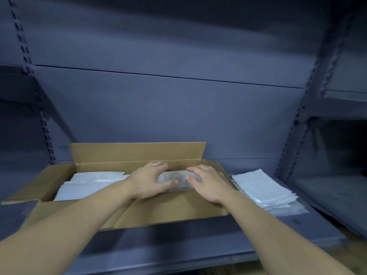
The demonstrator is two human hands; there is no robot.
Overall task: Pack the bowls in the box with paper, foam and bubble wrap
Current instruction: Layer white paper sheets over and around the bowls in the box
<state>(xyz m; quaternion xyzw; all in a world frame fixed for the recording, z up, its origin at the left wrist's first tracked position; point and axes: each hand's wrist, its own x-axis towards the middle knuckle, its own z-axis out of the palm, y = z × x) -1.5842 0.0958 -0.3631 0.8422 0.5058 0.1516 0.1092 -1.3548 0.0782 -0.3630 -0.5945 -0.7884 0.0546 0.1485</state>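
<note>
Head view: steel shelving [178,106], grey-blue, slotted uprights on both sides; the work is on the lower shelf [178,241]
Box: cardboard box [168,211] sits on that shelf, flaps open; back flap upright, front flap folded down toward the person, side flaps splayed out
Spare stock: loose stack [264,189] of white sheets on the shelf just right of the box; edges fanned; bottom layers look like clear bubble wrap
Padding in box: white padding [89,183] lies flat in the left part of the box; foam or paper, can't tell which
Task item: wrapped bundle [176,178] in translucent wrap, inside the box toward the right, near the back wall; presumably a bowl, contents not visible; can't tell whether it's on the box floor or held just off it
Left hand: left hand [151,181] grips the bundle's left end; fingers curled over the far side, thumb on the near side
Right hand: right hand [208,183] grips the right end; fingers curved over the top, thumb against the near face
Step (my read): seating the bundle in the box
Risk 1: no white padding visible under the right part; bowl on bare cardboard takes shock straight through
Risk 2: the wrap looks slick; letting go early means a drop against the back wall
Risk 3: empty space around the bundle lets it slide in transit; fill from the stack
Risk 4: a forearm catching the front flap could drag the box toward the shelf edge
</note>
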